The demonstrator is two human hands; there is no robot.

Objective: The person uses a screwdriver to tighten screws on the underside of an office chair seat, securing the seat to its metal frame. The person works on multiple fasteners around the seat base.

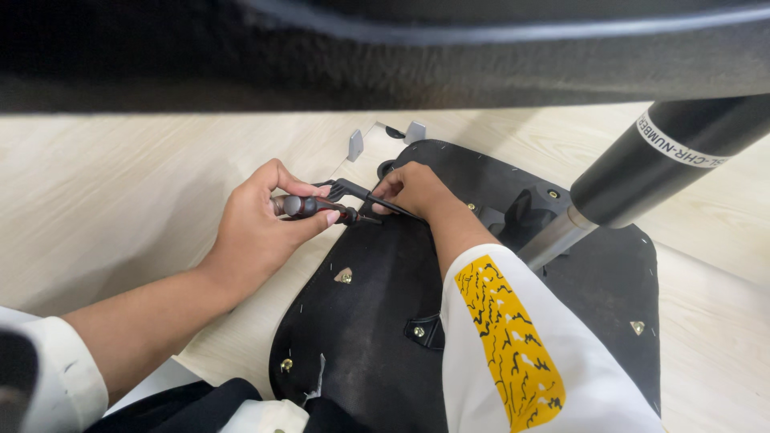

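Gripping a screwdriver (321, 209) level, the left hand (261, 228) aims its tip rightward at the bracket (361, 194) pinched by right-hand fingers (393, 191) on the seat base (377, 297).

My white sleeve (513, 353) at the lower right carries a yellow patch with black squiggles. The seat base (377, 321) at centre is black with brass-coloured fittings, the screwdriver (317, 208) black and dark red, on a pale wood-grain floor (120, 184). The cylinder (666, 160) at the upper right is black with a white band.
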